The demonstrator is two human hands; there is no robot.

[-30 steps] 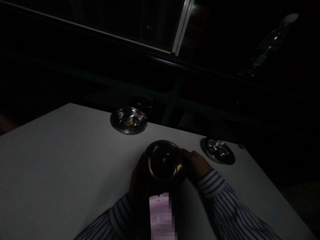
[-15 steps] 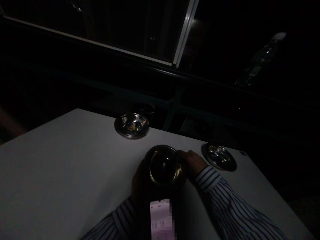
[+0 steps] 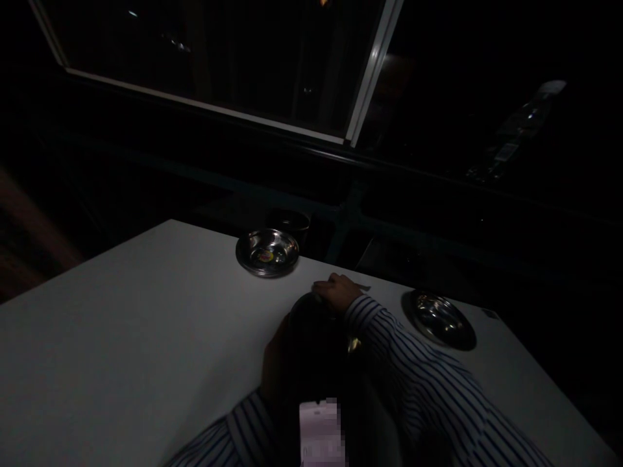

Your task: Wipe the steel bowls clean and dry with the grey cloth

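A dark, shiny metal bowl (image 3: 304, 318) is in front of me, mostly in shadow. My left hand (image 3: 274, 360) is wrapped against its left side; the fingers are hard to see in the dark. Over the bowl's far rim, my right hand (image 3: 338, 292) is closed with bent fingers. A thin greyish piece (image 3: 363, 287) shows just past its knuckles, too dim to name. My right forearm covers much of the bowl's right side. Below the bowl a lit phone (image 3: 318, 433) shows a pale screen, partly pixelated.
A stack of steel bowls (image 3: 267, 254) stands at the white table's (image 3: 146, 311) far edge, with a dark round container (image 3: 292, 220) behind it. Another steel bowl (image 3: 442, 320) lies at the right. Beyond are a window frame (image 3: 374, 65) and a plastic bottle (image 3: 518, 133).
My right hand has moved from the bowl's right side up and left to its far rim, and its forearm now crosses over the bowl. The view has shifted slightly.
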